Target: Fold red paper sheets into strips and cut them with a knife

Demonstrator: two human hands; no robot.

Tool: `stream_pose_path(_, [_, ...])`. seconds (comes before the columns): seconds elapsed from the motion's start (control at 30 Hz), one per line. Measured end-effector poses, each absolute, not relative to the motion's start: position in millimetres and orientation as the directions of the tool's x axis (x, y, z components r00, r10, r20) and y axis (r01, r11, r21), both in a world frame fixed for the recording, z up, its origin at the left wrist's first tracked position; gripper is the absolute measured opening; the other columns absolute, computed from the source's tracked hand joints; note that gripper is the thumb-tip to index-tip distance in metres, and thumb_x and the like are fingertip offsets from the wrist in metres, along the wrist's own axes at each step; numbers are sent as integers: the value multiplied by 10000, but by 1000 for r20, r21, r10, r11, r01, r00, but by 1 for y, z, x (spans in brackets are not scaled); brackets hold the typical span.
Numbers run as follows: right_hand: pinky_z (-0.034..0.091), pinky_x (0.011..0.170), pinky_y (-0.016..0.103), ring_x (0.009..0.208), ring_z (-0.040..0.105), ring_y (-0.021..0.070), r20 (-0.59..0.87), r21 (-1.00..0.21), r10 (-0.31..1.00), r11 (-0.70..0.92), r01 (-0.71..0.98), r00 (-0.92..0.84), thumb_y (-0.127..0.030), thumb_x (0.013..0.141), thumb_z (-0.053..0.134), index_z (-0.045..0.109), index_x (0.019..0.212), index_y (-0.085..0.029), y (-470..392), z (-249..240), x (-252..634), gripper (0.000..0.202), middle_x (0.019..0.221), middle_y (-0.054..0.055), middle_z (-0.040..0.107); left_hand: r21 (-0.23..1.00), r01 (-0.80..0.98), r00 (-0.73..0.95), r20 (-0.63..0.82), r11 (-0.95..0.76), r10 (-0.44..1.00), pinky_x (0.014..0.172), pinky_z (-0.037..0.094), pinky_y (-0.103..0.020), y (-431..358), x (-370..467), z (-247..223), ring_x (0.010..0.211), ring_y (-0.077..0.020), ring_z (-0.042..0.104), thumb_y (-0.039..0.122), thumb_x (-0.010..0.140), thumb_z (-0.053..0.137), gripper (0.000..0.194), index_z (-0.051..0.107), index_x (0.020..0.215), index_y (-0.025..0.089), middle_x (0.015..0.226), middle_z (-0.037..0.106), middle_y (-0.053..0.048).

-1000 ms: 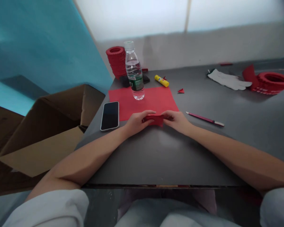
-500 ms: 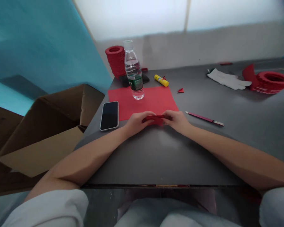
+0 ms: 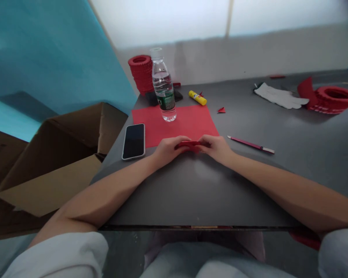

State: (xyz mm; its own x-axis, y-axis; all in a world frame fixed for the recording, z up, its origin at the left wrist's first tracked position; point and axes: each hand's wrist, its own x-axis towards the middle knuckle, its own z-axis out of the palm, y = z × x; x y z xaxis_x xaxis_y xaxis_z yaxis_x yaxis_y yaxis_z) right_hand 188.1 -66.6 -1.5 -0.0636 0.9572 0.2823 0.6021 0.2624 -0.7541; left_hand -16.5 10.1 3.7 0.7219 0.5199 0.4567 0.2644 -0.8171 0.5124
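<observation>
The left hand [image 3: 169, 150] and right hand [image 3: 217, 149] pinch a small folded red paper [image 3: 191, 143] between them, at the near edge of a flat, matte red sheet [image 3: 179, 121]. A clear, ribbed-base bottle [image 3: 165, 90] stands on the sheet; a glossy, round-cornered phone [image 3: 134, 141] lies beside it.

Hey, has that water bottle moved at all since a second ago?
No. Judged against the phone and the yellow glue stick, the water bottle stands in the same place; only the whole view has shifted slightly.
</observation>
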Motion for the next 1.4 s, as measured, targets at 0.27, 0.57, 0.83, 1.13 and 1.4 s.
stream_pose_path(0.27, [419,577,246,603,575,127,277,-751,959,250,611,-52,-354,800,585,617,766,-197,-68,1,187,164,658,-4,639,504,260,736,449,-824,507,692,480,-184,7,-14,6,772,-117,664,335,856,609,235,626,1043,194,912,708,-21])
stream_pose_path(0.57, [495,715,272,736,636,145,165,-888,981,193,417,-102,-365,700,693,652,993,-208,-67,6,187,335,868,16,698,494,296,705,465,-818,536,682,479,-184,13,-16,5,743,-111,653,288,847,614,208,627,1019,172,912,703,-30])
stream_pose_path(0.83, [459,646,257,659,605,133,200,-829,977,206,520,-69,-334,779,601,663,824,-200,-65,3,188,153,730,-1,677,491,279,721,461,-826,517,712,476,-191,11,-15,5,790,-120,654,259,850,608,206,620,1035,171,952,698,-42])
stream_pose_path(1.13, [414,589,241,610,571,124,261,-753,965,215,622,-18,-310,800,571,654,790,-189,-64,5,192,147,701,2,664,637,325,704,331,-699,628,683,489,-209,16,-15,3,717,-108,627,342,792,660,422,580,1182,200,1005,686,-39])
stream_pose_path(1.4, [406,598,227,616,568,119,310,-687,950,253,681,-40,-236,809,564,678,838,-199,-64,3,192,123,725,-6,674,754,259,677,304,-603,670,710,499,-229,18,-16,1,737,-129,643,356,785,662,243,671,936,166,844,697,-14])
